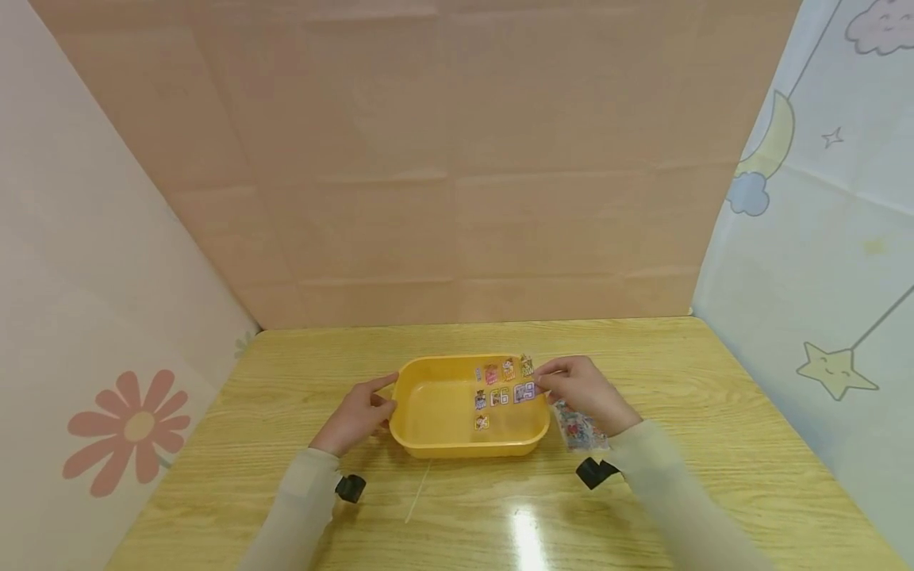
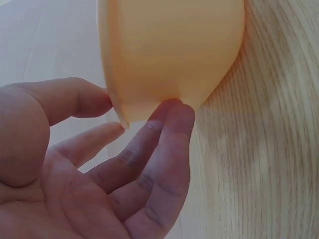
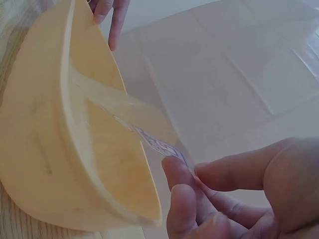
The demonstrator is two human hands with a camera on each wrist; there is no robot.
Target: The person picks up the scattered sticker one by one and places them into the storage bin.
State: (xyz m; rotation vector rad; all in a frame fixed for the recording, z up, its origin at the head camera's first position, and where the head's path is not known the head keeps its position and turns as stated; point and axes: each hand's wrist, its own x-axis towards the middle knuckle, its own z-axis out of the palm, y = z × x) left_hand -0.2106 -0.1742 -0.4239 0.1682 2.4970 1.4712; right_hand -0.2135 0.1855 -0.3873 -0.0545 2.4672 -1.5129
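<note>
We see left hand (image 1: 359, 416) gripping tray (image 1: 435, 408) rim with fingers (image 2: 170, 137); right hand (image 1: 585, 392) pinches clear sticker sheet (image 1: 502, 396) over tray. Bag (image 1: 580, 429) on tabletop (image 1: 685, 452), just beside tray's right end.

Pale long sleeves (image 1: 294, 501), black wrist pieces (image 1: 351, 488)

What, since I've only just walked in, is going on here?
A person's left hand holds a yellow tub at its left end, while their right hand pinches the edge of a clear printed sheet over the tub's right part. The tub rests on a wooden table, and a colourful packet lies to its right.
</note>
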